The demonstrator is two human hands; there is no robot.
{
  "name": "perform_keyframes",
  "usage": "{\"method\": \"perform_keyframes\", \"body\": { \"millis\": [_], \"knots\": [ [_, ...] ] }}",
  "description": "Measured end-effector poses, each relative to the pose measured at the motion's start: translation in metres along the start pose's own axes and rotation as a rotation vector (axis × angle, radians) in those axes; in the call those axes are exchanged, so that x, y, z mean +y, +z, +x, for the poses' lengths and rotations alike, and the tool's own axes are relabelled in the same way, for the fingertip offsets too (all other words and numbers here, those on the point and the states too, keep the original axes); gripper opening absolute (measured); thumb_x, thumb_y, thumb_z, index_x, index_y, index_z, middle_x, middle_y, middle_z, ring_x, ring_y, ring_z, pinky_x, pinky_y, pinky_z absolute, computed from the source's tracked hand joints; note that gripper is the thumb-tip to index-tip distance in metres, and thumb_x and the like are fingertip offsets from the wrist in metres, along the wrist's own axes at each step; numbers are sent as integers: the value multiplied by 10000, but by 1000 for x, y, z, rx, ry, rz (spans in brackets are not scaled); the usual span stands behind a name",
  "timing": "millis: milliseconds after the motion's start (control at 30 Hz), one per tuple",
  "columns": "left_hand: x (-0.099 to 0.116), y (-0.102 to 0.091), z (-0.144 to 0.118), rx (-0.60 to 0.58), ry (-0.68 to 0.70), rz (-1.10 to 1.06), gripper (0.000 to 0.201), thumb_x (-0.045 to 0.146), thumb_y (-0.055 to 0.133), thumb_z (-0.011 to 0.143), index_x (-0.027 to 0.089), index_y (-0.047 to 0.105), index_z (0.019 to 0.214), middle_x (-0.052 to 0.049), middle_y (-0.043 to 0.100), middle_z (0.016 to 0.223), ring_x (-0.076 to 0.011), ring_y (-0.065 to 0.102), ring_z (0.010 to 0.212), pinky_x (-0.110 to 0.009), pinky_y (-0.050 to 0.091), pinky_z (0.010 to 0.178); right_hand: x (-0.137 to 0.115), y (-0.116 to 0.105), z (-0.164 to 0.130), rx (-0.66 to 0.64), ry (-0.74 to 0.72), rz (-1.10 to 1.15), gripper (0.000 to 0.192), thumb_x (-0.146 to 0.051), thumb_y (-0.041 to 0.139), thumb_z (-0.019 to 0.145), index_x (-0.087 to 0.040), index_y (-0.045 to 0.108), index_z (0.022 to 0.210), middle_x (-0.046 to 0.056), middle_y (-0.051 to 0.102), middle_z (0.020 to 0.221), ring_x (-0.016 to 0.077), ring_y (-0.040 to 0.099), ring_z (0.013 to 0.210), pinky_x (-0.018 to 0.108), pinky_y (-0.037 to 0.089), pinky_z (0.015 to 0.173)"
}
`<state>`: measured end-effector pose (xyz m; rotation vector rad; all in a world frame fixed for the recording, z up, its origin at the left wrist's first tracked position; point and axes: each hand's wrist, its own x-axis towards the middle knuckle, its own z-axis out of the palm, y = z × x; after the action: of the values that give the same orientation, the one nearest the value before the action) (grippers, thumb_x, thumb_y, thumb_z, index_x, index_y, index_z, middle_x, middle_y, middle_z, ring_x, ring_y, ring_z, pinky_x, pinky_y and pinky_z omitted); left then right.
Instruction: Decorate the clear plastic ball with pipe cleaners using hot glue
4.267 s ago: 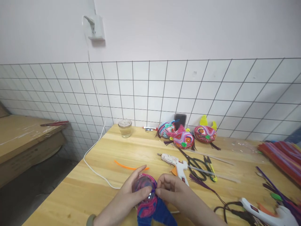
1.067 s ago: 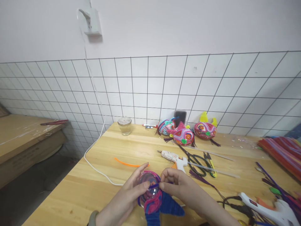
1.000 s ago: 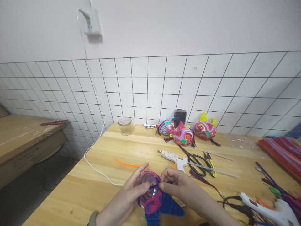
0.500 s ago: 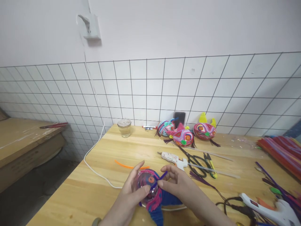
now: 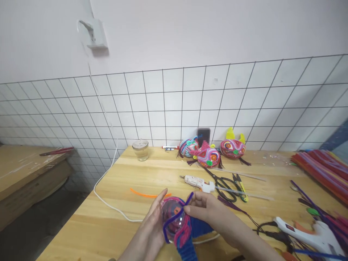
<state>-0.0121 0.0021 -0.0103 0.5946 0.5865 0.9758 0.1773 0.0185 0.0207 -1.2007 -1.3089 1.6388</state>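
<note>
My left hand [image 5: 152, 224] cups a fish-like craft from the left side, its thumb hidden or lying along it. The fish craft [image 5: 181, 233] has a clear plastic dome [image 5: 174, 224] in front, bands of pink and blue pipe cleaner round it, and blue fins. Inside the dome an orange, button-like disc shows. Between thumb and fingers, my right hand [image 5: 198, 206] pinches a purple pipe cleaner [image 5: 174, 216] at the dome's upper right. That pipe cleaner runs in a curve across the dome, down to its lower left edge.
Beyond my hands lie a white glue gun [image 5: 199, 183], black scissors [image 5: 224, 186] and yellow snips [image 5: 241, 188]. Finished fish crafts [image 5: 208, 156] stand by the tiled wall, with a glass jar [image 5: 140, 149] to their left. Another glue gun [image 5: 307, 235] and pipe cleaner bundles [image 5: 320, 174] are at right.
My left thumb has lifted off the front of the dome, so the purple pipe cleaner now shows across it. The right hand keeps its pinch. The view has shifted slightly.
</note>
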Motion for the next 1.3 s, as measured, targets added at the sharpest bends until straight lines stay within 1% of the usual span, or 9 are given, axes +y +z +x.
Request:
{"method": "perform_keyframes", "body": {
  "millis": [167, 267, 433, 633, 800, 967, 1067, 1167, 1300],
  "knots": [
    [-3, 0, 0, -24, -112, -33, 841, 564, 655, 705, 369, 263, 1423, -99, 496, 1378, -323, 543, 1156, -459, 446, 873, -3, -8, -2, -9, 28, 9, 277, -398, 766, 646, -169, 619, 694, -32, 603, 597, 143, 575, 624, 262, 433, 631],
    [-6, -3, 2, -58, -148, 14, 787, 497, 684, 716, 362, 313, 1397, -104, 506, 1380, -318, 571, 1137, -453, 465, 850, -1, -10, -2, -7, 38, 3, 241, -373, 756, 656, -166, 637, 690, -28, 609, 587, 145, 583, 623, 260, 443, 632],
    [-9, -10, 2, -57, -108, 62, 655, 328, 736, 707, 302, 478, 1309, -91, 578, 1312, -288, 507, 1232, -406, 386, 993, 4, -6, -1, -23, 57, -15, 186, -317, 752, 648, -169, 644, 677, -33, 612, 570, 132, 574, 573, 241, 436, 589],
    [-9, -11, -1, 4, -143, 106, 655, 246, 705, 732, 320, 452, 1331, -79, 576, 1305, -282, 567, 1153, -399, 430, 937, 7, -2, 1, -62, 47, -17, 199, -346, 738, 656, -175, 658, 719, -43, 603, 570, 125, 566, 577, 232, 418, 593],
    [-8, -9, 0, -83, -130, 30, 724, 260, 711, 731, 298, 390, 1379, -88, 575, 1315, -275, 553, 1175, -396, 389, 978, 4, -4, -1, -88, 47, -30, 194, -322, 726, 659, -163, 653, 743, -33, 627, 623, 107, 534, 571, 223, 393, 578],
    [-3, -6, -3, -123, -154, 46, 757, 315, 687, 761, 259, 319, 1421, -108, 577, 1318, -266, 515, 1225, -395, 326, 1034, 6, -6, -1, -66, 52, -97, 103, -236, 694, 658, -176, 620, 696, -56, 553, 569, 98, 483, 539, 214, 348, 538],
    [-4, -8, -2, -76, -161, 118, 772, 283, 715, 735, 253, 344, 1411, -111, 571, 1326, -271, 493, 1245, -398, 318, 1040, 11, -3, 1, -51, 42, -147, 110, -213, 698, 648, -180, 601, 686, -62, 522, 554, 100, 448, 529, 218, 324, 519],
    [-10, -15, 2, -44, -149, 190, 742, 228, 754, 685, 269, 440, 1356, -96, 586, 1309, -280, 477, 1255, -392, 334, 1025, 13, 0, 1, -71, 18, -170, 136, -251, 697, 669, -182, 592, 720, -62, 505, 568, 107, 441, 540, 228, 334, 537],
    [-16, -21, 5, -80, -64, 267, 793, 267, 778, 661, 259, 417, 1367, -87, 651, 1175, -273, 542, 1164, -390, 370, 980, 7, 2, -4, -88, -27, -157, 242, -375, 706, 698, -195, 551, 746, -68, 468, 589, 104, 431, 547, 217, 327, 512]
  ]
}}
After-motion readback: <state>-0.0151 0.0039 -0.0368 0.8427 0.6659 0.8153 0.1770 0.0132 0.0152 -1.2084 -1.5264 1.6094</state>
